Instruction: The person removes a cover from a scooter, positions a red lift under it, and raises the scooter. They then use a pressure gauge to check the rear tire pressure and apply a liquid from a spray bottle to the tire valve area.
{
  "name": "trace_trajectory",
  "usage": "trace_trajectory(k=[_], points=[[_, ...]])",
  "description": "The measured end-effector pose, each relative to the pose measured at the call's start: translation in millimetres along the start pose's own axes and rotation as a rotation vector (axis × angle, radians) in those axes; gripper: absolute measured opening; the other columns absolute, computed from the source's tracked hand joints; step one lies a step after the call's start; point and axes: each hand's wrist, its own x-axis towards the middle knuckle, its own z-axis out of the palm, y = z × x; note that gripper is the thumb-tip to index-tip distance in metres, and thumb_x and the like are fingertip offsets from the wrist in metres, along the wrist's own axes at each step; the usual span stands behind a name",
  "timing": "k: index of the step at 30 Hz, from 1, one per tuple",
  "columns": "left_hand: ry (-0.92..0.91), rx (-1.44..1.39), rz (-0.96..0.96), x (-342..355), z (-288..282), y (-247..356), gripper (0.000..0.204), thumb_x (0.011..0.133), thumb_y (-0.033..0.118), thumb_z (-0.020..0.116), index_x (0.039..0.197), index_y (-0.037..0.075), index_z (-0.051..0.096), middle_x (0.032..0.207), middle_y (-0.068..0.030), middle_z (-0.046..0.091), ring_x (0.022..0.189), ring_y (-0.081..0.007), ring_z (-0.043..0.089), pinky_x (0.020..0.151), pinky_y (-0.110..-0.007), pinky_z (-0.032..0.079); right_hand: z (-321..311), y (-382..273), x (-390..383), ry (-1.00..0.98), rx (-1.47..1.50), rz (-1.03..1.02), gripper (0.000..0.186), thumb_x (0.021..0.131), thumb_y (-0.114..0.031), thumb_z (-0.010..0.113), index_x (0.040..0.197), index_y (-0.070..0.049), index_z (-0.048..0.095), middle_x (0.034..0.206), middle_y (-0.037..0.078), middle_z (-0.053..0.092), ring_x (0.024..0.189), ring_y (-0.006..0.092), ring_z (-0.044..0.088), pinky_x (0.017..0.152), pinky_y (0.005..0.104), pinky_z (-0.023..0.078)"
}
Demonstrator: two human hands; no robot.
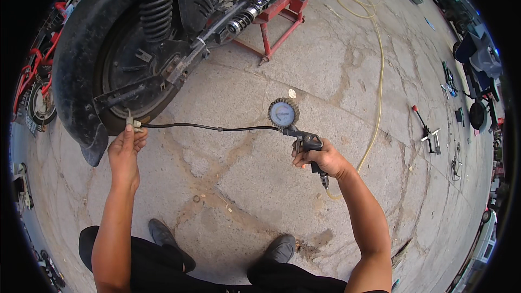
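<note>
My right hand (319,155) is wrapped round the black grip of a tire inflator gun, held above the ground. Its round gauge (283,113) has a pale dial and a ribbed dark rim, facing up. From the gun a thin black hose (220,128) runs left to a metal air chuck (132,123). My left hand (128,144) pinches that chuck at the lower edge of the scooter's wheel (135,84), by the valve. A black mudguard (73,70) arches over the wheel. Whether the chuck is seated on the valve cannot be made out.
A red metal stand (274,27) sits under the scooter. A yellow air line (381,70) trails from the gun across the cracked concrete to coils at the back. At right lie a red-handled tool (426,130), scattered tools and a grey bin (484,57). Red bikes (38,70) are at left.
</note>
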Motion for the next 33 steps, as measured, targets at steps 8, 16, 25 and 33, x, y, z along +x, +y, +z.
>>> trace_trajectory(k=[8,16,25,33], points=[[0.02,0.02,-0.031,-2.6,3.9,5.2,0.036,0.104,0.036,0.058,0.107,0.002,0.069,0.099,-0.0065,0.073,0.089,-0.0111,0.064,0.085,-0.026,0.05,-1.5,-2.3,-3.2,0.018,0.048,0.003,0.033,0.08,0.0,0.058,0.112,0.007,0.063,0.105,0.017,0.07,0.094,0.0248,0.073,0.081,0.0313,0.059],[0.01,-0.008,-0.018,0.5,-1.1,0.6,0.037,0.103,0.036,0.059,0.108,0.001,0.068,0.1,-0.0075,0.072,0.093,-0.0131,0.066,0.086,-0.027,0.05,-1.0,-0.6,-1.2,0.035,0.098,-0.081,0.044,0.081,0.001,0.054,0.124,0.01,0.058,0.114,0.02,0.068,0.104,0.0286,0.071,0.096,0.0366,0.058],[0.01,0.009,-0.011,-0.3,-0.4,1.8,0.036,0.103,0.036,0.059,0.108,0.002,0.069,0.098,-0.0066,0.073,0.09,-0.0118,0.065,0.084,-0.026,0.05,-1.4,-6.0,-4.7,0.067,0.067,-0.066,0.033,0.081,-0.001,0.056,0.112,0.007,0.063,0.103,0.015,0.069,0.093,0.0242,0.072,0.086,0.0342,0.06],[0.026,0.017,0.002,-2.7,4.5,4.9,0.037,0.103,0.037,0.06,0.104,0.001,0.07,0.096,-0.0066,0.073,0.087,-0.0118,0.064,0.083,-0.026,0.05,-6.4,-6.0,-7.1,0.055,0.06,-0.052,0.028,0.081,-0.001,0.056,0.107,0.007,0.065,0.1,0.015,0.069,0.089,0.0237,0.072,0.075,0.0328,0.06]])
